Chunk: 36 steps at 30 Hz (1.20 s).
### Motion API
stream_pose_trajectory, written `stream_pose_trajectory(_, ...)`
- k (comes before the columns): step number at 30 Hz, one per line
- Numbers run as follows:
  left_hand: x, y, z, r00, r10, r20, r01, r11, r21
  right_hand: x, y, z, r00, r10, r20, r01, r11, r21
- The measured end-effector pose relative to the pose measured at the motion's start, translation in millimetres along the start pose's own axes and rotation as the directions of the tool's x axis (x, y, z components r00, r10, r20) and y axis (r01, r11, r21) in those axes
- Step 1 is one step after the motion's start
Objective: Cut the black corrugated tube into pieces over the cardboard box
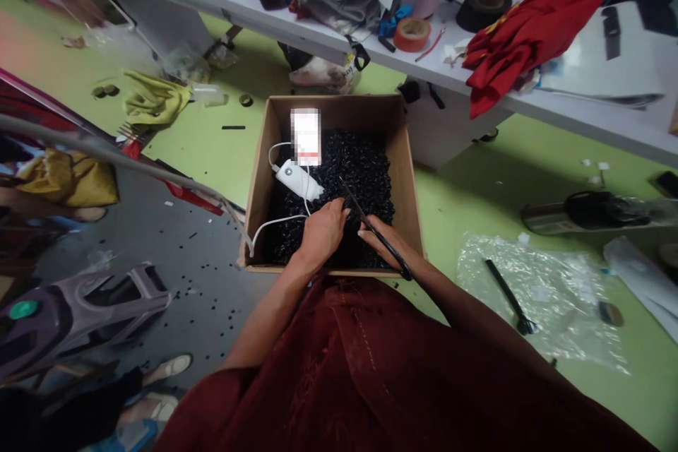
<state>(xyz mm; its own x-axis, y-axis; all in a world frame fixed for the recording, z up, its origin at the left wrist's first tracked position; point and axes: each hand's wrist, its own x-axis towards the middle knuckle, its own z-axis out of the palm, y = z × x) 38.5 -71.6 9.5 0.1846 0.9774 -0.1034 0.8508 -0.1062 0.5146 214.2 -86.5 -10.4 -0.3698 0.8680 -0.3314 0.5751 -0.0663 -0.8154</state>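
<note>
An open cardboard box [417, 215] stands in front of me, holding a heap of small shiny black pieces [360, 155]. My left hand [323, 229] is over the heap with its fingers pinched together; what is between them is too small to make out. Close beside it, my right hand [384, 240] is closed around a long thin black strip [378, 233]. That strip slants from near my left fingertips back over my right wrist. On the heap lie a white power bank [297, 180] with a white cable and a blurred-out white rectangle [306, 134].
A cluttered white table [339, 46] runs along the far side, with orange tape [412, 34] and red cloth [530, 28]. Right of the box are a plastic bag [540, 296] and a flask [561, 212]. A stool [90, 311] and another person's feet [164, 367] are at left.
</note>
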Motion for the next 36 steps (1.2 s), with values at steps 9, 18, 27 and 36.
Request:
stream_pose_trajectory(9, 3.0, 0.4, -3.1, 0.995, -0.056, 0.078, 0.046, 0.991, 0.126, 4.3, 9.2, 2.8, 1.0, -0.015, -0.023, 0.013, 0.997, -0.081)
stream_pose_trajectory(18, 4.6, -2.6, -1.2, 0.993, -0.045, 0.105, 0.028, 0.987, 0.157, 4.3, 11.8, 3.4, 0.999, -0.017, -0.032, 0.011, 0.983, -0.186)
stream_pose_trajectory(27, 5.9, -4.2, -2.4, 0.992, -0.056, 0.109, 0.044, 0.994, 0.104, 5.2, 6.6, 1.6, 0.996, 0.037, -0.077, -0.048, 0.988, -0.146)
stream_pose_trajectory(36, 9.8, -16.9, -6.3, 0.999, -0.023, 0.029, 0.027, 0.991, -0.132, -2.0, 3.0, 1.9, 0.974, 0.137, -0.183, -0.101, 0.976, 0.194)
